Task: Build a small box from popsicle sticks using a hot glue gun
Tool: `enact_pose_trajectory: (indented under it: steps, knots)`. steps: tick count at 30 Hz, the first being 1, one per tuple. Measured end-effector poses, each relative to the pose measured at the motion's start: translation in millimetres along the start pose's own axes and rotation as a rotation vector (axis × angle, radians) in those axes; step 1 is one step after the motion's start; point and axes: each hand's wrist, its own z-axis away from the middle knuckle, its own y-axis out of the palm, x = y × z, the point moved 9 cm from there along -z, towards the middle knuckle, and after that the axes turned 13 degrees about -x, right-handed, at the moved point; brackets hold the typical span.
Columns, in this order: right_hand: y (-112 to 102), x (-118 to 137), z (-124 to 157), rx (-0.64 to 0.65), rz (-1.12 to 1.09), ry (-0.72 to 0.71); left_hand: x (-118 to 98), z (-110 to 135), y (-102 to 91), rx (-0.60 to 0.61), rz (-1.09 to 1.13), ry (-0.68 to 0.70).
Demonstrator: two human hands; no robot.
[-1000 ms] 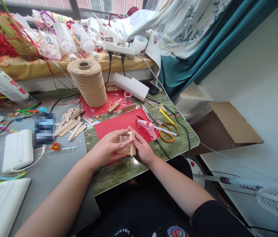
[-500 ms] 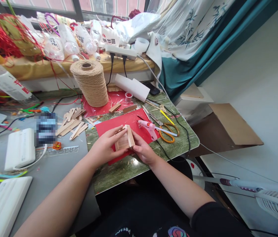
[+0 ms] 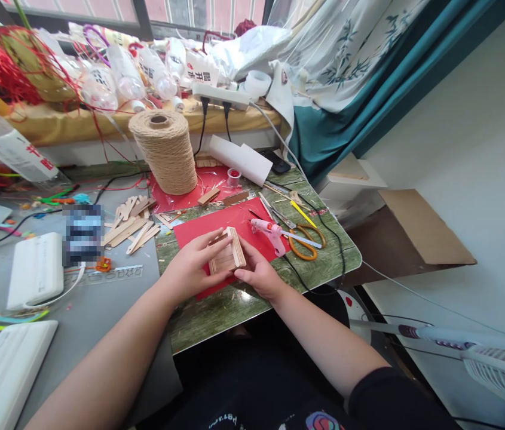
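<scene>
"Where's the little wooden-stick box (image 3: 227,257)?"

"Between both hands, over the red sheet (image 3: 229,216) on the counter (image 3: 216,322). I can't tell whether it touches the sheet."

"And the fingers?"

"Those of the left hand (image 3: 193,257) grip its left side, spread over the top and underneath. The right hand (image 3: 261,272) holds the opposite wall, thumb at the near corner."

"What's close by?"

"A pink glue gun (image 3: 271,232), just right of the box, with scissors (image 3: 284,217) beside it. Loose craft sticks (image 3: 132,226) lie to the left; a big twine spool (image 3: 165,155) stands behind."

"Any writing to read?"

"A bottle (image 3: 199,71) on the windowsill has large dark Chinese characters; they look like 喝开水. The tilted bottle (image 3: 14,146) at far left has red characters on a white label, too slanted to read surely. The dark shirt (image 3: 256,388) bears white letters, partly cut off."
</scene>
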Motion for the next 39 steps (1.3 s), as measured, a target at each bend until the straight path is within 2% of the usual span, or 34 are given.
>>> enact_pose_trajectory:
  steps: [10,19,29,32,35,39]
  knots:
    - [-3,-1,0,-0.036,0.055,-0.004,2,0,0.9,0.011,0.005,-0.018]
    - [-1,1,-1,-0.025,-0.028,-0.010,1,0,-0.8,-0.005,-0.016,-0.025]
    - [8,11,8,0.052,0.046,-0.148,-2,3,-3.6,-0.085,-0.021,0.020]
    - [12,22,15,0.001,0.254,-0.251,-9,1,-7.7,-0.147,-0.085,0.118]
    - [12,41,22,-0.125,0.504,-0.426,-19,2,-16.9,-0.278,-0.212,0.226]
    - [4,52,27,-0.241,0.529,-0.531,-28,5,-26.4,-0.403,-0.327,0.275]
